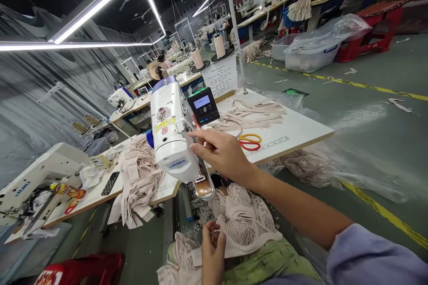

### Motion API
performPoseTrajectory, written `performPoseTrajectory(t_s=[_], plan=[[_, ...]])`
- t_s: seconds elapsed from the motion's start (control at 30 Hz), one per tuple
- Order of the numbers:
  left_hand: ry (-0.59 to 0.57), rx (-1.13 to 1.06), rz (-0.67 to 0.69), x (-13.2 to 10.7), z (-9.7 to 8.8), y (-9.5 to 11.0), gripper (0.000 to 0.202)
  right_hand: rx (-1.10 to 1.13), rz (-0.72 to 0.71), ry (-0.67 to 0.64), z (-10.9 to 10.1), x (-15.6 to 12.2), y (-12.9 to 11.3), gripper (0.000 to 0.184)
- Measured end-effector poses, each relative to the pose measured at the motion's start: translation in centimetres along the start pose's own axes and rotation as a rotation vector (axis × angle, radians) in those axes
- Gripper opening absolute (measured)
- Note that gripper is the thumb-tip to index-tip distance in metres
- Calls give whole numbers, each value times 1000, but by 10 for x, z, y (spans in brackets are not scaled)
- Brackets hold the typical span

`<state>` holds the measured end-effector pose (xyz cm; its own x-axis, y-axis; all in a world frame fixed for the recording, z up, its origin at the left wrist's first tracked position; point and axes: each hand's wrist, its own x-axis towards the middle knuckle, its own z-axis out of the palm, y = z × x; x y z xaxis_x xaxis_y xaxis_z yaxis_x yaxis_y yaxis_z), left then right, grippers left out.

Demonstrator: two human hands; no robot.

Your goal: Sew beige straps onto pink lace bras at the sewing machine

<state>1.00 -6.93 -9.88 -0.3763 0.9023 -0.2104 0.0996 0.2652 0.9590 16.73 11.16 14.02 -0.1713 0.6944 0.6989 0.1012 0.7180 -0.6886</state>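
The sewing machine (165,106) is finished in white, capped with violet-blue and marked with blue lettering (177,163) and a yellow label (165,124). The control panel (213,114) is cased in black, with a pale blue screen (201,101). A lace pattern is carried in pinkish beige by the garment (245,228), and the same tone is shared by the fabric strips (137,176). The green cloth (274,260) is printed with darker motifs. The sleeve (368,254) is coloured lavender-blue, the scissor handles (257,147) red and yellow. The floor tape (384,211) is patterned in yellow and black.
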Motion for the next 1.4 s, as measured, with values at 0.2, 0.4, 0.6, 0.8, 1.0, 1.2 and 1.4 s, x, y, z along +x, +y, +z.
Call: performPoseTrajectory(t_s=[0.2, 0.4, 0.6, 0.8, 1.0, 1.2, 1.4], plan=[[14, 21, -14, -15, -9, -8, 68, -270, -126, 72, 8, 13, -1, 29], [-7, 86, -47, -26, -11, 6, 70, -373, -258, 1, 0, 40, 0, 32], [-16, 74, -28, -35, -7, 16, 67, -71, -158, 50, 4, -9, 16, 29], [-98, 145, 69, -47, -20, 54, 55, 224, 358, -123, 51, -84, 78, 26], [-175, 684, 817, -20, -8, 149, 27, 276, 611, -168, 52, -96, 129, 35], [-402, 1486, 1275, 33, -9, 199, 41, 686, 855, -694, -9, -171, 144, 34], [-219, 1433, 1409, 45, -56, 194, 24, 785, 1088, -292, 49, -172, 203, 39]])
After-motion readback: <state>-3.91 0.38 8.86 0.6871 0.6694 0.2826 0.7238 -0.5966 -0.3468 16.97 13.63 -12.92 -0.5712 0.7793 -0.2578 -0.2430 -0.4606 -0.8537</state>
